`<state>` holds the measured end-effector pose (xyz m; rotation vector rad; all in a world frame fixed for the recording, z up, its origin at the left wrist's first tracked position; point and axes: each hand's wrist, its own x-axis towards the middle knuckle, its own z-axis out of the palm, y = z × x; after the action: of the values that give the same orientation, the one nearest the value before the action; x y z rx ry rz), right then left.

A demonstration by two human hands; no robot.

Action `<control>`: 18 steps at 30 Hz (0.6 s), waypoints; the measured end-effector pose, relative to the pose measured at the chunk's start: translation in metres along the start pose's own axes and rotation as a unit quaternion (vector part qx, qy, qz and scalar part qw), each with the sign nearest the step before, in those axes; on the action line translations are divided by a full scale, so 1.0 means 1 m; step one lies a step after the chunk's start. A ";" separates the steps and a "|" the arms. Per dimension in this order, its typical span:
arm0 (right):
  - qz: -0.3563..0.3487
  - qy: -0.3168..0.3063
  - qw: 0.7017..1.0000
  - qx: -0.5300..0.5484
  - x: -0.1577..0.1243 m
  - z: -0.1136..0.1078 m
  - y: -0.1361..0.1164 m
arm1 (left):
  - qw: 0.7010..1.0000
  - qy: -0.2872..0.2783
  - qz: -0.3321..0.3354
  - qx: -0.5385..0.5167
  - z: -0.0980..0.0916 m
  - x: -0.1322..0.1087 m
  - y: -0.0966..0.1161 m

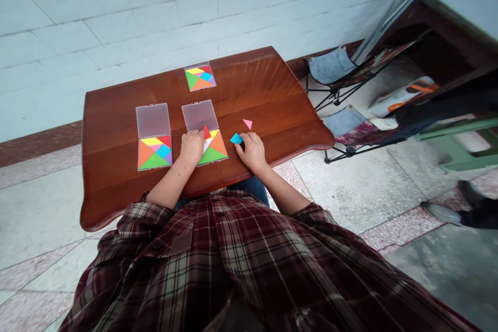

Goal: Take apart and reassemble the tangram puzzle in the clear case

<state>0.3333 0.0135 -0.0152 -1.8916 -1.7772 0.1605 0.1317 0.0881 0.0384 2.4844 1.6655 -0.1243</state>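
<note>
My left hand is over the left side of an opened tangram case, its fingers closed on a red triangle. Yellow, orange and green pieces lie in that case, with a pale gap between them partly covered by my hand. To the right of the case, my right hand pinches a blue square piece just above or on the tabletop; I cannot tell which. Beyond it a pink triangle lies loose on the wood.
A second opened tangram case with a filled tray lies to the left, and a third filled tangram near the back edge. The brown table stands by a tiled wall. Folding stools and a green stool are at right, near a person's shoes.
</note>
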 end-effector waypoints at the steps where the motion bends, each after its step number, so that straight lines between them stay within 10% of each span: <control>1: 0.000 -0.001 1.000 -0.002 0.000 -0.001 -0.001 | 1.000 -0.004 0.008 0.004 0.000 0.001 0.000; 11: 0.001 -0.006 1.000 0.000 0.001 0.001 0.001 | 0.992 0.054 -0.066 -0.097 -0.005 -0.005 -0.015; 18: -0.002 -0.012 1.000 0.007 0.001 0.001 0.003 | 0.886 0.044 -0.211 -0.411 -0.008 -0.021 -0.040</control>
<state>0.3357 0.0146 -0.0174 -1.8848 -1.7907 0.1946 0.0865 0.0853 0.0465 1.5045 1.7592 0.5450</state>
